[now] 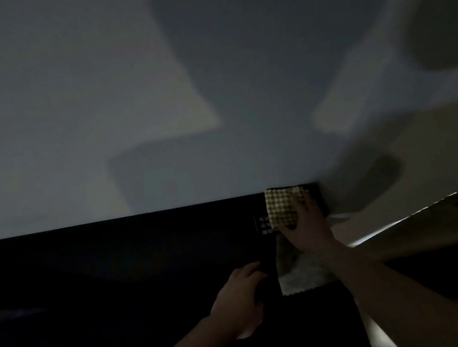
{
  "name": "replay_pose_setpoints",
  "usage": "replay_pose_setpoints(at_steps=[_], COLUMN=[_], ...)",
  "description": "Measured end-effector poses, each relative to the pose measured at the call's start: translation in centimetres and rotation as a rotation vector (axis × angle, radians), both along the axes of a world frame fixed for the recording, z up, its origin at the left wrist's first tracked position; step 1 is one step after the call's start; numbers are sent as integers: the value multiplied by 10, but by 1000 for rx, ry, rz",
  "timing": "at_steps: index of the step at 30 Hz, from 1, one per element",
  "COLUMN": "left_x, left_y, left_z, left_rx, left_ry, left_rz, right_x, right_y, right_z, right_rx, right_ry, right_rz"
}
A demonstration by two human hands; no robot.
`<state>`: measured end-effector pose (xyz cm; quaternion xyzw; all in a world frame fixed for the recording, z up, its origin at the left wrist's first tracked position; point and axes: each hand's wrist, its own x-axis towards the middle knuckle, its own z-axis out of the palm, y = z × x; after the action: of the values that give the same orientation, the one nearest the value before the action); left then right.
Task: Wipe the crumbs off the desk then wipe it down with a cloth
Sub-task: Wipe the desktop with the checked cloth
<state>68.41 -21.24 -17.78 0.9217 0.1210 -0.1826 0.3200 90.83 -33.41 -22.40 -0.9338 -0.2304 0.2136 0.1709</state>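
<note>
The view is very dim. My right hand [303, 221] presses a yellow checked cloth [282, 206] with spread fingers at the far edge of the black desk [116, 269], right against the wall. My left hand [241, 299] is nearer to me, its fingers curled round the edge of a black object [268, 258] that bears a small white label. A pale, whitish cloth or sheet [301, 278] lies under my right forearm, beside that black object. No crumbs can be made out in the dark.
A pale wall [87, 106] rises straight behind the desk's far edge. At the right a light-coloured surface [442, 212] with a bright lit edge runs diagonally past the desk's right side. Large shadows cover the wall.
</note>
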Motion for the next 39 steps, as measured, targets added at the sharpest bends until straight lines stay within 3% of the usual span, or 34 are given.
replay_pose_setpoints(at_steps=[4, 8, 10, 16, 19, 23, 32, 39], left_x=[-46, -105, -135, -236, -299, -371, -547, -606], left_y=[35, 67, 75, 105, 130, 164, 248, 302], left_z=[14, 17, 20, 39, 43, 48, 70, 77], left_rx=[-31, -68, -65, -93, -79, -62, -35, -3], left_ry=[12, 32, 33, 73, 60, 13, -35, -99], left_rz=[58, 166, 221, 382, 423, 459, 537, 651], right_x=[6, -40, -72, -199, -279, -366, -539, -563], right_y=[27, 46, 55, 71, 81, 99, 141, 190], right_z=[-25, -38, -41, -21, -3, 38, 94, 121], right_rx=[-179, -44, 20, 64, 96, 233, 352, 422], right_ry=[67, -139, -155, 133, 287, 541, 493, 502], right_rz=[39, 166, 287, 444, 363, 65, -269, -254])
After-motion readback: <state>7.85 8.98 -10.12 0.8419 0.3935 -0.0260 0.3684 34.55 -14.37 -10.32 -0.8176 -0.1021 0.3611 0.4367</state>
